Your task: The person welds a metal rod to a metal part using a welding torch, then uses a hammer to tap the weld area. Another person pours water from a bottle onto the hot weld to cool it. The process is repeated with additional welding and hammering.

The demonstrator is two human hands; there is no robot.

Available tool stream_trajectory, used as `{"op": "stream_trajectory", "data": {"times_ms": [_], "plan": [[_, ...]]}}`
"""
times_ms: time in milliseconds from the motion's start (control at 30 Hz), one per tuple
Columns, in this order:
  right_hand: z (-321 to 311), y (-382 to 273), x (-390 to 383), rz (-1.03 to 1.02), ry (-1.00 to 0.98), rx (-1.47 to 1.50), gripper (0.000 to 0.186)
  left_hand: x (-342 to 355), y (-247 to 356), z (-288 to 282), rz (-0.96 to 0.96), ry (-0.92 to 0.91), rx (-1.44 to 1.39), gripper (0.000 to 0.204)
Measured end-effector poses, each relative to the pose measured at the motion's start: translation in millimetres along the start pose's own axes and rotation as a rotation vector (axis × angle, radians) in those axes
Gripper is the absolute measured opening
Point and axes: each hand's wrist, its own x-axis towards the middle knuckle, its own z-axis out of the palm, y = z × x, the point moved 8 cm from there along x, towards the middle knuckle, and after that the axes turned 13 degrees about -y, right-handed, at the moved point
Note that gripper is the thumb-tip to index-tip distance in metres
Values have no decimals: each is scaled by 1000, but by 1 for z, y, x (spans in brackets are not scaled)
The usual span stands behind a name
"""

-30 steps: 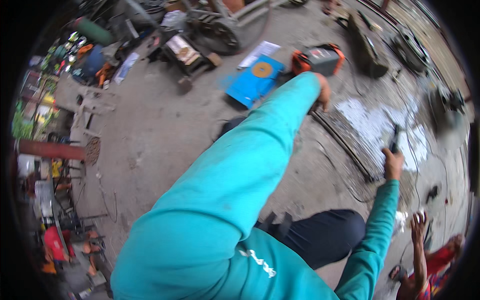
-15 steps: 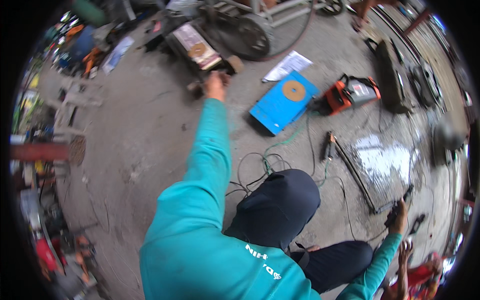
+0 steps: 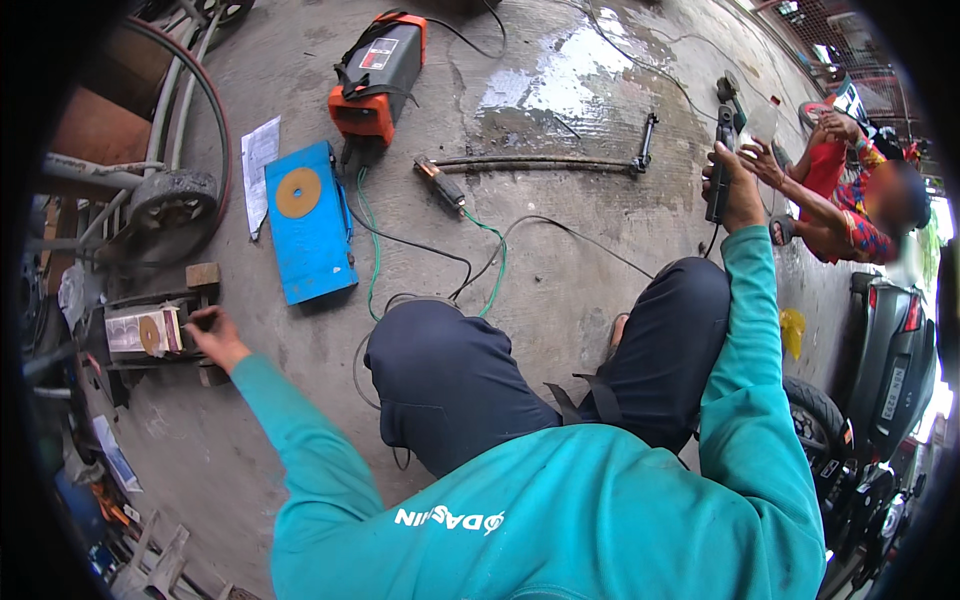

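White-lettered teal shirt (image 3: 600, 510), right fingers (image 3: 727, 162) round black tool (image 3: 716, 200), left fingers (image 3: 207, 322) parted near printed box (image 3: 128, 334)

black tool (image 3: 723, 130) partly hidden, co-worker's head (image 3: 897, 197) blurred, cart (image 3: 172, 212) seemingly cropped

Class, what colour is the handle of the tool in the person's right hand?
Black. The tool handle shows best in the head view.

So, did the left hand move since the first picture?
Yes: the left hand crossed from the right of the blue case to its left.
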Motion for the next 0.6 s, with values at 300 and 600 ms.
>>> {"op": "stream_trajectory", "data": {"times_ms": [300,600], "plan": [[18,-25,0,-109,-130,152,46,-68,21,48,-64,-395,178,32],[-85,44,-57,-43,-139,-166,40,-233,-238,254,-274,-361,1316,38]]}}
